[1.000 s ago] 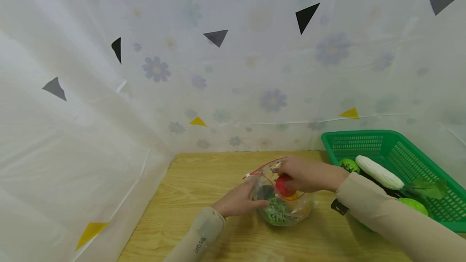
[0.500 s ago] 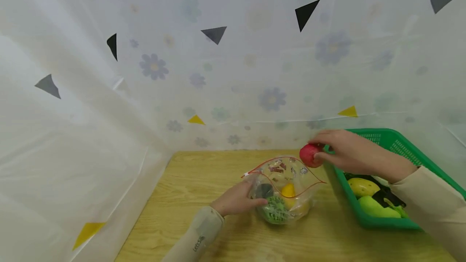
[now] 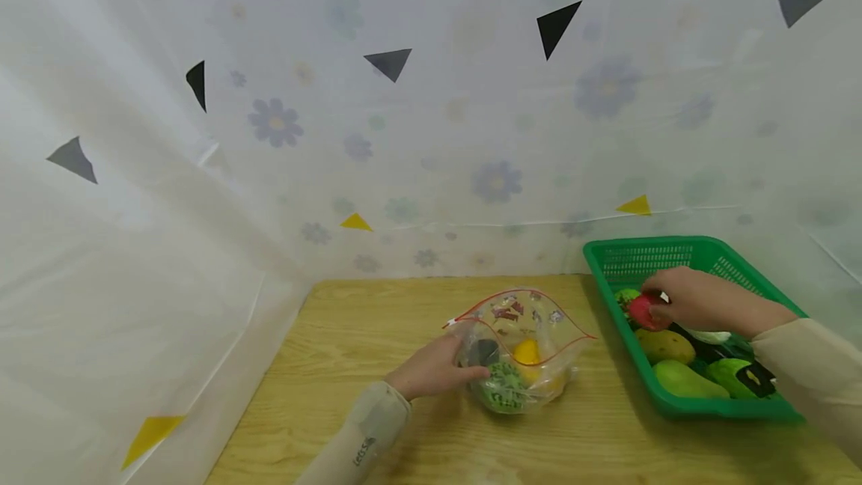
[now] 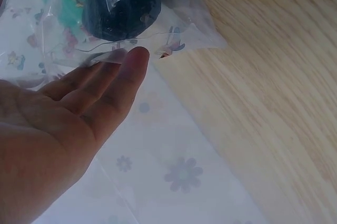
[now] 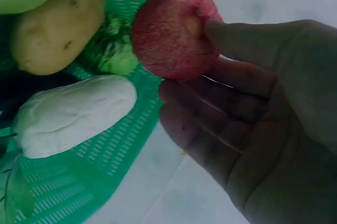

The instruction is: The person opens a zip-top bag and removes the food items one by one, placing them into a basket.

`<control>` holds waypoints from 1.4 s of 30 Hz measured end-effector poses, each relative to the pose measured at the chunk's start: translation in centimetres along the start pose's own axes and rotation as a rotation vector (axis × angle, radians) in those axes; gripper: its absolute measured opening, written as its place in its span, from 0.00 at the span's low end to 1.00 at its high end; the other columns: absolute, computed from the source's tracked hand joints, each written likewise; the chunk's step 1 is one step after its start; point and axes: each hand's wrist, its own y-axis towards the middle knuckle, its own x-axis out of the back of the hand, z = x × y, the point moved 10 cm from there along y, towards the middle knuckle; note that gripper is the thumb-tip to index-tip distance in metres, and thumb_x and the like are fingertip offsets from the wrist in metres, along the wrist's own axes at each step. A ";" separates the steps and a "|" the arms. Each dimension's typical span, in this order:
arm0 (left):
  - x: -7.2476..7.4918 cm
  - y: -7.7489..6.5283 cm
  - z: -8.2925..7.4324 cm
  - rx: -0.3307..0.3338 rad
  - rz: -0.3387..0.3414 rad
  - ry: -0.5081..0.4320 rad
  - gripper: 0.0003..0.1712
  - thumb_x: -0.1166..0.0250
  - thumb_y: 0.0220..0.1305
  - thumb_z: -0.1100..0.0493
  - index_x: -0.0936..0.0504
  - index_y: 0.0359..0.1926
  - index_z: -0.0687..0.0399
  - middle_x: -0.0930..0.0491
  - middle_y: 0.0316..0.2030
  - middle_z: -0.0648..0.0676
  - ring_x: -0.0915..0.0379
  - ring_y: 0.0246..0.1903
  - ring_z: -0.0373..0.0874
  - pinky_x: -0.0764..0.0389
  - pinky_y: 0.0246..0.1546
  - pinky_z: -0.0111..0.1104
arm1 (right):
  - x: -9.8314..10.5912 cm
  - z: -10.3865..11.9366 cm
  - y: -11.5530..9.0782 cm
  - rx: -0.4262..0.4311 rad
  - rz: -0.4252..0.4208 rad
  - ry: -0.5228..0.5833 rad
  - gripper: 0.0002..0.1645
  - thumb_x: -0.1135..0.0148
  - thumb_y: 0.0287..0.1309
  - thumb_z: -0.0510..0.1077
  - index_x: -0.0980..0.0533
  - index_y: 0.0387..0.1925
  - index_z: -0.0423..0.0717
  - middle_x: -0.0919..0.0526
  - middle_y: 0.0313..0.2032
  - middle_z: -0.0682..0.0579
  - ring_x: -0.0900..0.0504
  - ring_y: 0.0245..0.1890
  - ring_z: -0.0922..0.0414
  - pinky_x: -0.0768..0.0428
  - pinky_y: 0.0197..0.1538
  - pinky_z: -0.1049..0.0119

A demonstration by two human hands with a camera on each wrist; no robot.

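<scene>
Between the thumb and fingers of my right hand point(image 3: 700, 299) is a red apple point(image 3: 648, 311), held over the left side of the green basket point(image 3: 734, 412). The right wrist view shows the thumb pressed on the apple's side. My left hand point(image 3: 431, 369) rests at the left side of a clear zip bag point(image 3: 555, 331) with a red-edged, gaping mouth. Its thumb lies along the bag's front, and the left wrist view shows its extended fingers against the plastic. Inside the bag are a dark round thing point(image 3: 486, 352), a green bumpy one point(image 3: 503, 389) and a yellow one point(image 3: 527, 352).
The basket also holds a potato point(image 3: 667, 346), a light green pear-shaped fruit point(image 3: 690, 380), a long white vegetable point(image 5: 79, 113) and other greens. It stands at the right of the wooden table point(image 3: 377, 305). White patterned sheeting point(image 3: 431, 133) rises behind the table.
My right hand has lifted the apple out of the bag's mouth and carried it right, over the basket. The left hand stays at the bag.
</scene>
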 end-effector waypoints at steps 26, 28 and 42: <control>0.2 -0.7 -0.6 -0.010 0.025 -0.024 0.52 0.41 0.59 0.32 0.56 0.75 0.44 0.22 0.53 0.56 0.28 0.44 0.38 0.22 0.45 0.42 | -0.6 2.6 -1.0 0.001 0.030 -0.112 0.14 0.39 0.57 0.37 0.19 0.45 0.44 0.17 0.42 0.46 0.20 0.32 0.55 0.18 0.30 0.56; 0.2 -0.7 -0.5 -0.009 0.026 -0.026 0.53 0.42 0.59 0.31 0.56 0.75 0.43 0.29 0.61 0.55 0.32 0.53 0.39 0.24 0.51 0.43 | 0.6 5.5 -0.2 0.071 -0.079 -0.151 0.11 0.39 0.58 0.39 0.18 0.43 0.48 0.16 0.41 0.50 0.20 0.36 0.55 0.18 0.33 0.56; 0.0 -0.7 0.1 -0.005 0.057 -0.086 0.62 0.35 0.49 0.28 0.61 0.75 0.38 0.43 0.69 0.52 0.38 0.58 0.39 0.26 0.53 0.44 | -1.8 18.9 5.2 0.457 -0.094 -0.056 0.14 0.42 0.61 0.32 0.18 0.42 0.49 0.16 0.39 0.54 0.21 0.39 0.59 0.17 0.40 0.60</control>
